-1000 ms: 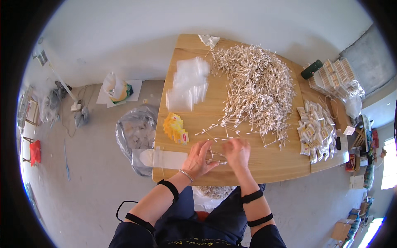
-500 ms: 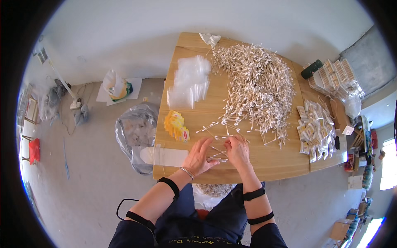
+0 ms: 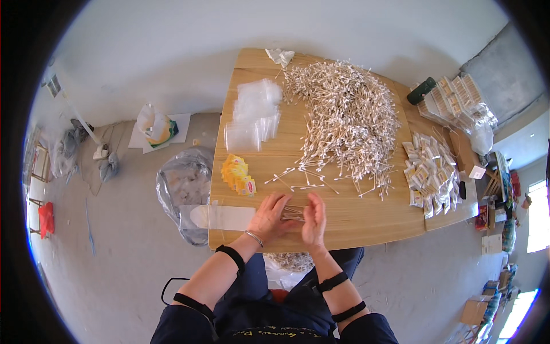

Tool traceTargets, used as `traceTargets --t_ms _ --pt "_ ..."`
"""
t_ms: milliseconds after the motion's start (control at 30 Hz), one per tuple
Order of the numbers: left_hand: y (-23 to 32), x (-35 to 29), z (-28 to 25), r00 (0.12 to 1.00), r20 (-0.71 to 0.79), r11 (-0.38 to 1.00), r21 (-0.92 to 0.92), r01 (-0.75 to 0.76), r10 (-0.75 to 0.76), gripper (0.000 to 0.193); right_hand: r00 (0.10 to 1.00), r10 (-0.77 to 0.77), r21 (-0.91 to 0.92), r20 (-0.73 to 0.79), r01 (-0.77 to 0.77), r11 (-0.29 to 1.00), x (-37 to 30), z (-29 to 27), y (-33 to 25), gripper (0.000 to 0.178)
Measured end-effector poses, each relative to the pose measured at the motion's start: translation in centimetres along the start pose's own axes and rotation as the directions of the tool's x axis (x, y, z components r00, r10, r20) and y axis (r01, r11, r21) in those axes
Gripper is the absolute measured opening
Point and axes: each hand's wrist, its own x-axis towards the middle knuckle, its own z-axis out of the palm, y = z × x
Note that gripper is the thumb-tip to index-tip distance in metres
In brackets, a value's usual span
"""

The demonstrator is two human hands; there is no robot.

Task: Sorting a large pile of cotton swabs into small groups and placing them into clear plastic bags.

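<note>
Near the table's front edge, a small bunch of cotton swabs [image 3: 293,213] lies crosswise between my two hands. My left hand [image 3: 270,219] curls around its left end. At the other end my right hand [image 3: 313,222] is upright, palm inward with fingers together, pressing the swab tips. Several loose cotton swabs [image 3: 306,179] are scattered just beyond my fingers, at the foot of a big swab heap [image 3: 349,120]. Left of my left hand a white card strip [image 3: 232,218] rests on the table, clear plastic around its left part.
Yellow paper labels [image 3: 238,175] and clear plastic bags [image 3: 254,112] lie on the table's left side. Filled swab packets [image 3: 432,175] are piled at right, near stacked packs [image 3: 455,103] and a dark green cylinder [image 3: 421,90]. A grey plastic sack [image 3: 184,178] stands left of the table.
My right hand has left the loose swabs and come down beside the bunch, turning palm inward. The swabs are now gathered between both hands. The view has shifted slightly.
</note>
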Motion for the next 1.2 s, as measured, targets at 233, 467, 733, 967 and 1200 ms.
traceTargets --t_ms 233,467,733,967,1200 --pt "-1.0 -0.4 1.0 0.986 0.015 0.979 0.111 -0.168 0.168 0.053 0.989 -0.140 -0.121 -0.037 0.135 0.984 -0.7 -1.3 -0.1 0.038" --pt "2.1 -1.0 1.5 0.952 0.300 0.812 0.539 -0.221 0.060 0.078 0.969 -0.242 -0.414 0.041 0.237 0.879 -0.7 -2.5 -0.4 0.038" --pt "3.0 0.3 1.9 0.928 0.349 0.741 0.657 -0.140 -0.134 0.096 0.972 -0.231 -0.375 0.039 0.228 0.898 -0.5 -2.6 0.0 0.034" --pt "2.9 -2.7 1.8 0.948 0.319 0.862 0.485 -0.149 -0.015 0.092 0.918 -0.358 -0.683 0.171 0.372 0.628 3.8 -2.8 -0.5 0.033" --pt "1.3 -1.2 1.3 0.999 0.014 0.953 0.301 0.043 -0.050 0.058 0.950 -0.219 -0.716 0.224 0.313 0.624 6.1 -3.2 0.3 0.021"
